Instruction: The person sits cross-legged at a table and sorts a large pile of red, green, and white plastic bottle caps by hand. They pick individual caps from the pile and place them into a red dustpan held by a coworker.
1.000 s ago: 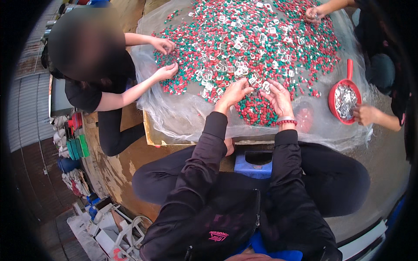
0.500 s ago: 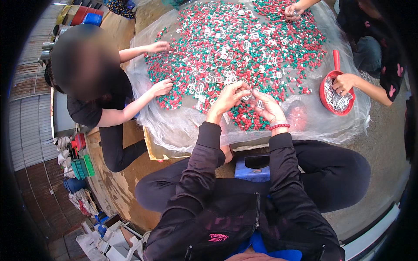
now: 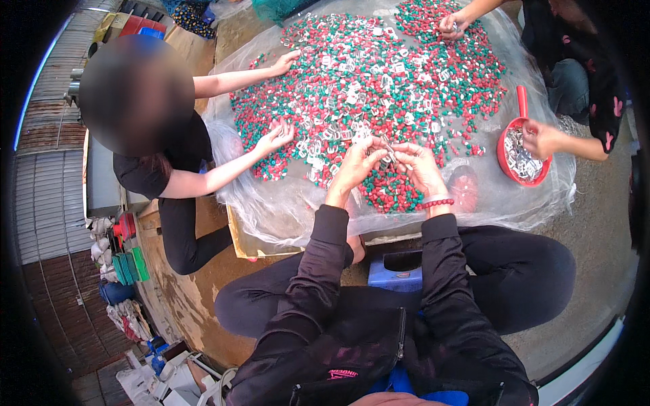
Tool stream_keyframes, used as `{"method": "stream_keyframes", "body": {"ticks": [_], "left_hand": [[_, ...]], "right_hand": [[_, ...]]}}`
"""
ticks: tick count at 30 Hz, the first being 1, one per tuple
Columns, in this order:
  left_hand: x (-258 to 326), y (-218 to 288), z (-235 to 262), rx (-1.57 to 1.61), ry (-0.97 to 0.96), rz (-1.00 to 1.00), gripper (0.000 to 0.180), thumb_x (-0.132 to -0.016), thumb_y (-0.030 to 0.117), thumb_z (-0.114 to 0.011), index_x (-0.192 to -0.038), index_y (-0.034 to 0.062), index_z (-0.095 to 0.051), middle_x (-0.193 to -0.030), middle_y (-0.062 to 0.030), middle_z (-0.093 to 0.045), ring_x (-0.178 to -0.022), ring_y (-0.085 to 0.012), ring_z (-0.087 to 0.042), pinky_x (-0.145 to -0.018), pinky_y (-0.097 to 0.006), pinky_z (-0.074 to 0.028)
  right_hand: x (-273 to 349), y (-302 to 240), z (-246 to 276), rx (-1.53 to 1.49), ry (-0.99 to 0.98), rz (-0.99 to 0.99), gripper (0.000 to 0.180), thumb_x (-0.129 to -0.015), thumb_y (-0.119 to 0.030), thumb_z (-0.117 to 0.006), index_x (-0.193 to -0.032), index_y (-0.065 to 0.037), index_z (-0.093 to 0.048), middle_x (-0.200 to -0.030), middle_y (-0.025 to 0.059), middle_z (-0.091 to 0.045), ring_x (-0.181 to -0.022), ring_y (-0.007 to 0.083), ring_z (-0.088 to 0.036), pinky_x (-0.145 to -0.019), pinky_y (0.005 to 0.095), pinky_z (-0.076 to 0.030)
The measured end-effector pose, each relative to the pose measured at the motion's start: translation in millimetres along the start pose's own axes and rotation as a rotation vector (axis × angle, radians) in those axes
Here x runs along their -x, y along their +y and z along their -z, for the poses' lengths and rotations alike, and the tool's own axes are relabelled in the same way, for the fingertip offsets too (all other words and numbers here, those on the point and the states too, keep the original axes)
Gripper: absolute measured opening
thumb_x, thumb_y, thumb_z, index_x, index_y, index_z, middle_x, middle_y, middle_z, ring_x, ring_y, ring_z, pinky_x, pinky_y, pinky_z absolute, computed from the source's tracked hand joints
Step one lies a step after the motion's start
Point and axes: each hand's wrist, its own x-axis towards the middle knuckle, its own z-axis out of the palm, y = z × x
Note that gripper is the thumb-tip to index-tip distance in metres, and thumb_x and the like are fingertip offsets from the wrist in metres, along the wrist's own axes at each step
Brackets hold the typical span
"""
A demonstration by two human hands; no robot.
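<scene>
My left hand (image 3: 355,168) and my right hand (image 3: 422,169) meet above the near edge of a wide spread of small red and green pieces (image 3: 389,193). Both have their fingers closed in a pinch. Between the fingertips is a little cluster of pale, frame-shaped pieces (image 3: 386,160), like small buckles; the fingers partly hide them, and I cannot make out how many there are. Similar white frame-shaped pieces (image 3: 352,91) lie scattered among the red and green ones. A red bead bracelet (image 3: 439,203) circles my right wrist.
Translucent sheeting (image 3: 271,216) lies under the spread. At the left a co-worker's hands (image 3: 274,139) hover over it. On the right another person's hand (image 3: 542,140) is above a red long-handled pan (image 3: 502,159) of white pieces. A blue plastic stool (image 3: 394,274) stands between my legs.
My hands have drawn closer together around the pieces. The left co-worker's hands have shifted right over the spread. The other person's hand has lifted from the pieces in the pan.
</scene>
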Motion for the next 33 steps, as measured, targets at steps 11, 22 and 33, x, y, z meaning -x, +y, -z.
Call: {"method": "stream_keyframes", "body": {"ticks": [11, 22, 33], "left_hand": [[-1, -3, -8, 0.088, 0.168, 0.041, 0.021, -0.091, 0.013, -0.058, -0.108, 0.0013, -0.058, -0.08, 0.0011, -0.056, -0.061, -0.0037, -0.046, -0.052, -0.02, -0.037], [-5, -14, -4, -0.193, 0.14, -0.044, 0.022, -0.09, 0.014, -0.058, -0.107, -0.0001, -0.061, -0.081, -0.0011, -0.061, -0.066, -0.0068, -0.053, -0.059, -0.023, -0.044], [7, -15, 19, 0.962, -0.006, -0.086, 0.01, -0.086, 0.014, -0.048, -0.088, 0.0051, -0.05, -0.085, -0.0072, -0.05, -0.072, -0.0146, -0.046, -0.06, -0.029, -0.042]], "right_hand": [[-3, -14, 18, 0.071, 0.217, -0.04, 0.032, -0.094, -0.025, -0.057, -0.117, -0.003, -0.059, -0.084, 0.0006, -0.063, -0.066, 0.0065, -0.055, -0.058, 0.0188, -0.044], [-9, 19, -4, -0.286, 0.098, -0.082, 0.024, -0.088, -0.009, -0.062, -0.11, 0.001, -0.06, -0.095, 0.0076, -0.065, -0.072, 0.0121, -0.06, -0.062, 0.0219, -0.05], [14, -16, 23, -0.15, -0.035, 0.006, 0.016, -0.089, -0.018, -0.062, -0.097, -0.004, -0.06, -0.085, 0.0065, -0.064, -0.068, 0.0123, -0.06, -0.053, 0.0203, -0.045]]}}
